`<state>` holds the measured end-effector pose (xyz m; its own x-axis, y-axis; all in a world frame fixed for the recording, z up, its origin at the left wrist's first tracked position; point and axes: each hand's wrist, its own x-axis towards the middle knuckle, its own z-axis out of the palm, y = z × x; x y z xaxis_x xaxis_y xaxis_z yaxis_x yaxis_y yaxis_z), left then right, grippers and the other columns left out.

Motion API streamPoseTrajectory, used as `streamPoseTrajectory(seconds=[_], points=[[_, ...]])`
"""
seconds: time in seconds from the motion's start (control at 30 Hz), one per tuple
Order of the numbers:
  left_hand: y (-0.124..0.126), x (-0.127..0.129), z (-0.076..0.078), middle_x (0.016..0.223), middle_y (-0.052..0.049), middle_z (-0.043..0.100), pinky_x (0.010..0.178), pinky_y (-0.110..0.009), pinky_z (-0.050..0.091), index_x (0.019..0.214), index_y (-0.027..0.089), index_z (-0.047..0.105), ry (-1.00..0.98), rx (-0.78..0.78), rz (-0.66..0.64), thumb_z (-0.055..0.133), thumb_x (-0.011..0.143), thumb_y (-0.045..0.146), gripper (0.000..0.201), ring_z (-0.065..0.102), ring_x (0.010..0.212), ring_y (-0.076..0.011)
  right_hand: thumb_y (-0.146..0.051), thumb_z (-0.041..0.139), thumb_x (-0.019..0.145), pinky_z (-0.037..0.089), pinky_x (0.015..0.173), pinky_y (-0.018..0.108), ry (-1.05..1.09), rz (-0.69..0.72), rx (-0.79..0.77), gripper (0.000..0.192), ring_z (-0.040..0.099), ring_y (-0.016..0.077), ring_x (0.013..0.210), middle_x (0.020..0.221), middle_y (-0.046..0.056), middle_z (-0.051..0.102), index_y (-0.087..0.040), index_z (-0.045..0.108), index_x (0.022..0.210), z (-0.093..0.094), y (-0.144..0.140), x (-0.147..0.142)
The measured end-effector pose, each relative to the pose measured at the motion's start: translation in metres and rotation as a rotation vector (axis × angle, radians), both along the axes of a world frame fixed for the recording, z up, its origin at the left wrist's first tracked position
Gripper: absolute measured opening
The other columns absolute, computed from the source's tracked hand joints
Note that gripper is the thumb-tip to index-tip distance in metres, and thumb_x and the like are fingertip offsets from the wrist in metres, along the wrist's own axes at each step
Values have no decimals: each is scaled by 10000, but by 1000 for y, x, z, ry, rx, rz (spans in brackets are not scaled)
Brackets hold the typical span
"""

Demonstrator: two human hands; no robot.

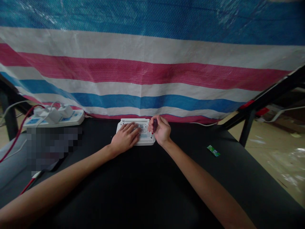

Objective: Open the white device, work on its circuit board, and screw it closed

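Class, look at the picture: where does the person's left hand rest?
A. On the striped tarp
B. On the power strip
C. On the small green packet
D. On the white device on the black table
D: the left hand lies flat on the white device, while the right hand holds a dark tool at the device's right edge.

Two bare forearms, no sleeves, left hand (125, 137) and right hand (160, 130) ungloved, no rings or watch visible
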<state>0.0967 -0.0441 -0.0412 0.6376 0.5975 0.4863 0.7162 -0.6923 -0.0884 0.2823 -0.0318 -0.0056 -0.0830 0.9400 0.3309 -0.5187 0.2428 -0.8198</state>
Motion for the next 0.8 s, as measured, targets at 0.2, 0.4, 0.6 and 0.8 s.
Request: streamPoseTrajectory(seconds=[0.2,0.4,0.6,0.8], points=[[0,0,0,1304,-163,616,1014,-481,463,1237,140,629,10,-21,16,408,1007,335,374,564,1225,-317,-606,640,809,185,387,194,-14,59,-18,417,218,59,383,483,-106,340,-232,457,801,1,-6,-1],[0,0,0,1298,-171,620,1009,-485,469,1226,131,637,5,-12,11,416,1003,319,366,570,1218,-321,-534,687,799,232,387,201,-30,-14,5,396,294,69,366,478,-104,418,-245,416,811,0,-3,0],[0,0,0,1301,-165,618,1004,-486,474,1230,140,632,8,-22,10,417,1003,330,366,572,1217,-315,-658,580,824,261,382,225,-22,-45,-23,473,325,75,340,432,-70,417,-215,473,697,-6,1,-1],[0,0,1,1290,-167,625,997,-487,479,1221,136,634,2,-15,8,421,999,321,358,573,1215,-317,-689,642,755,124,371,191,14,34,-42,497,168,58,348,427,-125,310,-251,409,778,-5,-3,-2]])
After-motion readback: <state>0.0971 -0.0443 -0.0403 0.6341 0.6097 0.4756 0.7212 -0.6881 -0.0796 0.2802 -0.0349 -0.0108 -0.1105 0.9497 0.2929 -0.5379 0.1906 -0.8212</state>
